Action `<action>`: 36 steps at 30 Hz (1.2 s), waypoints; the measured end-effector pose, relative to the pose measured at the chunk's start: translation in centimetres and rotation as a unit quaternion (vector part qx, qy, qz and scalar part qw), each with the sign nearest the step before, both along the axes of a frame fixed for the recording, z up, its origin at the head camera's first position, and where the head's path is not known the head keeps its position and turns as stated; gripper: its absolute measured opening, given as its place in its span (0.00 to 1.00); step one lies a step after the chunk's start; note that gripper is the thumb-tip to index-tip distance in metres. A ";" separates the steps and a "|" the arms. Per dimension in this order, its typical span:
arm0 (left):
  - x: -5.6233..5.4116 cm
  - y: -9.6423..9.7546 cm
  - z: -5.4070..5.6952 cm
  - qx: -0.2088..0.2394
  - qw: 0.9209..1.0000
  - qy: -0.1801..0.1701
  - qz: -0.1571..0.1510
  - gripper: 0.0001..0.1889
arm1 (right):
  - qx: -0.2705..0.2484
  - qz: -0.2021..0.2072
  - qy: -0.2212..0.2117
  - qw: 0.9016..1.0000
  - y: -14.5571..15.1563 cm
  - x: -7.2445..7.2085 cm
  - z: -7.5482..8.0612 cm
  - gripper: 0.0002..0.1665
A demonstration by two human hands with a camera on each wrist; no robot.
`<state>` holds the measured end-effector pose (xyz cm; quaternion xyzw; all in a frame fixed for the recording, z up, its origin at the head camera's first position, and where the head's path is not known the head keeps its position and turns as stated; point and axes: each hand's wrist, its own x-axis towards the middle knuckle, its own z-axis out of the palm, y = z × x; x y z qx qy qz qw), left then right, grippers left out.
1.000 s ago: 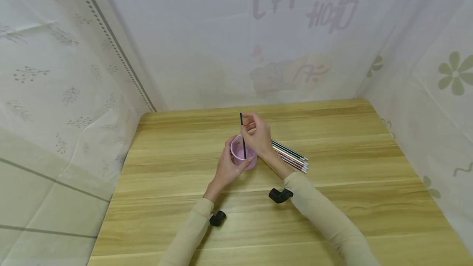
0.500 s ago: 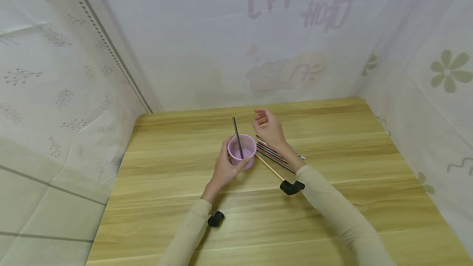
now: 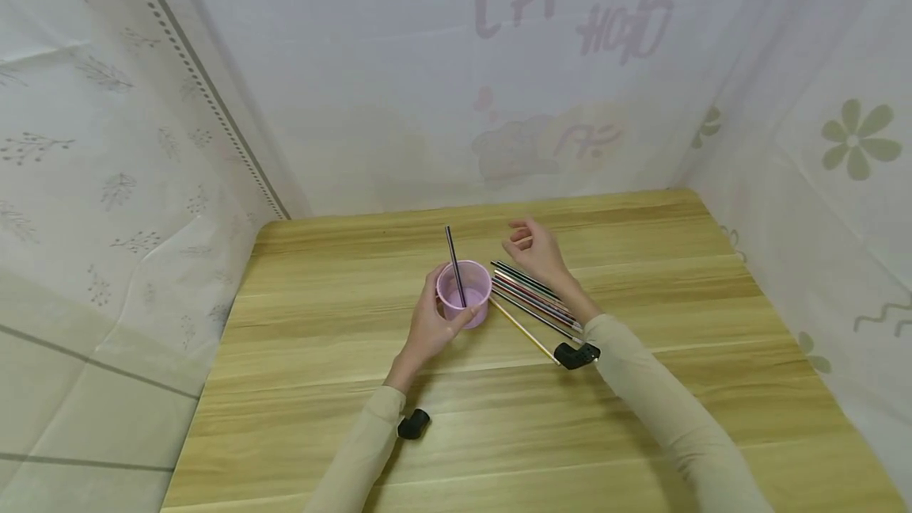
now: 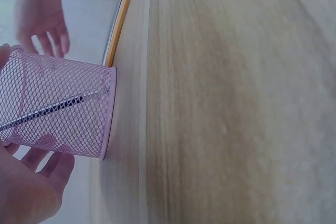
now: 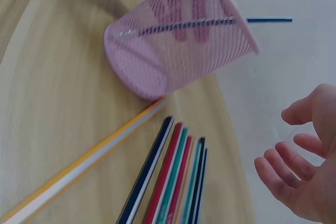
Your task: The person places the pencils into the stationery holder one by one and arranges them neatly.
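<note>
Cup: here it is, the pink mesh cup (image 3: pixel 478 318) upright on the counter (image 3: pixel 321 323), base down on the wood, about midway between left and right edges and nearer the far edge.
Left hand: and the left hand (image 3: pixel 430 321) has it, fingers curled round the outer wall on the left, thumb across the near side just under the rim.
Lone pencil: one dark striped pencil (image 3: pixel 454 261) stands inside the cup, lower end down by the base, upper end poking well above the rim and leaning toward the far edge.
Right hand: over to the right hand (image 3: pixel 539 254), up above the counter toward the far edge, fingers loosely bent and parted from the thumb, nothing in its hold, well clear of the cup.
Pencil row: below that hand, a row of pencils (image 5: pixel 163 177) fans across the wood, dark blue, red and green among them, running from beside the cup toward the counter's near right corner.
Yellow pencil: just off the row on the near side lies a yellow pencil (image 3: pixel 526 331), one end right by the cup's base; whether they touch, can't tell.
Sleeves: cream sleeves (image 3: pixel 359 450) reach in from the near side, each with a black wrist camera (image 3: pixel 414 424).
</note>
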<state>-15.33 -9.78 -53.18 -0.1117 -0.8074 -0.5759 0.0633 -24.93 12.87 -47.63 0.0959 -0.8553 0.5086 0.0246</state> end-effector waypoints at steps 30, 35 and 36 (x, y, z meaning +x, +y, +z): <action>0.1 0.0 0.0 -0.005 1.000 0.003 0.005 0.48 | 0.142 0.069 -0.002 0.988 3.2 -0.3 -4.9 0.14; 0.0 0.0 0.0 -0.010 1.000 -0.006 0.004 0.48 | 0.179 0.074 -0.012 0.981 3.0 -0.3 -4.7 0.15; 0.0 0.0 0.0 -0.010 1.000 -0.006 0.003 0.48 | 0.183 0.075 -0.013 0.980 3.0 -0.3 -4.7 0.15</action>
